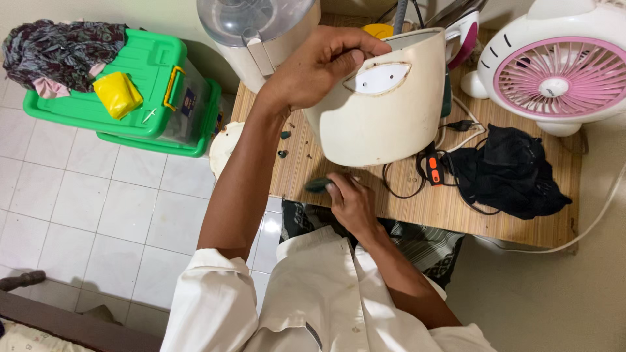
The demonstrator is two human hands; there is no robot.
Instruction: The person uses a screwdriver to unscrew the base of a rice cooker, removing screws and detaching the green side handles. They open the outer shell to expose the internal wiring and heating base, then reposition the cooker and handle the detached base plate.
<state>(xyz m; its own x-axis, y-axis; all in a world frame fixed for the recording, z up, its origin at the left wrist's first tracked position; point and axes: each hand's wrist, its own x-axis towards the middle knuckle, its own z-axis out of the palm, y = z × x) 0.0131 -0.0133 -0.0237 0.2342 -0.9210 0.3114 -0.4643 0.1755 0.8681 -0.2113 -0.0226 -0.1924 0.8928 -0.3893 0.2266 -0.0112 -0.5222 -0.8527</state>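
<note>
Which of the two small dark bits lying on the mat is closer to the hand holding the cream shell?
The upper dark bit, just below the left hand on the cream shell; the other bit lies farther down the mat.

Cream appliance shell [385, 124], green storage box [140, 98], pink-grilled white fan [554, 72].

On the low table [456, 212] stands the appliance housing [385, 124], with the fan [554, 72] to its right and a cloth [508, 169] before the fan; left of the table, a storage box [140, 91] sits on the floor with bundled fabric [59, 52] on it
</note>
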